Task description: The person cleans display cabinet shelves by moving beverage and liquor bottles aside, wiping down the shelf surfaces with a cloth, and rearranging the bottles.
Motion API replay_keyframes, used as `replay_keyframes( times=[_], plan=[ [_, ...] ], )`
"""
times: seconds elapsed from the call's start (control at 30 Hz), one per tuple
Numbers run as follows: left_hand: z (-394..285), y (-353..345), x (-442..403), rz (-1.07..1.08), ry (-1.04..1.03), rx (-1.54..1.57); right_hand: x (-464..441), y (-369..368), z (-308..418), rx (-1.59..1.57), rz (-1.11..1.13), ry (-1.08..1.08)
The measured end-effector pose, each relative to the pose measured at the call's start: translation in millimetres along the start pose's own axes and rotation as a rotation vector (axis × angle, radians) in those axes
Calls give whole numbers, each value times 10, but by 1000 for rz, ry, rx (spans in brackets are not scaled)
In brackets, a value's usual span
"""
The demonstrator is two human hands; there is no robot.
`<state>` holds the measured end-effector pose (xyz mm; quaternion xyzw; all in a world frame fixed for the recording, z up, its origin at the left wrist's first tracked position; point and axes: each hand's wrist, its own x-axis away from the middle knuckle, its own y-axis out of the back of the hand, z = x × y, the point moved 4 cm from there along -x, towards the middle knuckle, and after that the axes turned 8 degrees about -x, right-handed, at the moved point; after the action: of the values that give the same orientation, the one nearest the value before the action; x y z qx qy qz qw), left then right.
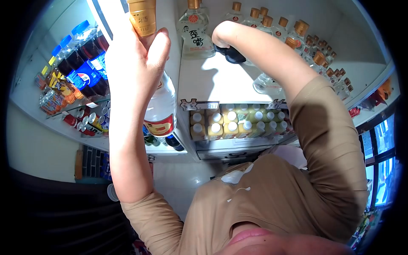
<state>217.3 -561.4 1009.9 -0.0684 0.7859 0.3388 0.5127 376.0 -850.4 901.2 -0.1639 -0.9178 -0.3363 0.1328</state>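
My left hand (135,55) is raised at the left and closed round the upper part of a large clear liquor bottle (163,100). Its gold cap (143,19) shows above my fingers, and a red and yellow label sits low on the body. My right hand (222,36) is bent down at the wrist over the white shelf (204,80), with a black bunched cloth (233,55) at it; its fingers are mostly hidden. Left of that hand stands a clear bottle (196,32) with black characters and a gold cap. Another clear bottle (267,85) is partly behind my right forearm.
Several gold-capped clear bottles (301,32) crowd the shelf's right side. Below, rows of white-capped drinks (231,123) fill a lower shelf with price tags (206,105) along its edge. Dark cola bottles (87,63) and cans (85,121) stand on the left, beyond an upright divider.
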Motion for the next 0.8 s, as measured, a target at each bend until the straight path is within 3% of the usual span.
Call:
replay_keyframes(
  times=[0.3, 0.33, 0.43, 0.47, 0.57, 0.63, 0.67, 0.7, 0.8],
  plan=[
    [1, -27, 12, 62, 43, 49, 748, 134, 465, -106, 199, 217],
    [-3, -29, 8, 73, 56, 64, 1081, 252, 518, -213, 260, 204],
    [-27, -20, 4, 85, 78, 75, 946, 208, 533, -602, 332, 271],
    [-38, -9, -3, 79, 71, 56, 935, 320, 498, -689, 124, 299],
    [-37, -9, -10, 77, 64, 0, 484, 632, 672, -559, -346, 433],
    [-45, -8, -19, 78, 70, 5, 559, 579, 902, -768, -506, 513],
    [-55, -4, -14, 78, 78, 27, 949, 593, 953, -787, -339, 488],
    [-61, -7, -5, 81, 87, 49, 891, 537, 1016, -825, -425, 466],
    [-78, -7, 1, 95, 96, 28, 823, 391, 935, -837, -373, 562]
  ],
)
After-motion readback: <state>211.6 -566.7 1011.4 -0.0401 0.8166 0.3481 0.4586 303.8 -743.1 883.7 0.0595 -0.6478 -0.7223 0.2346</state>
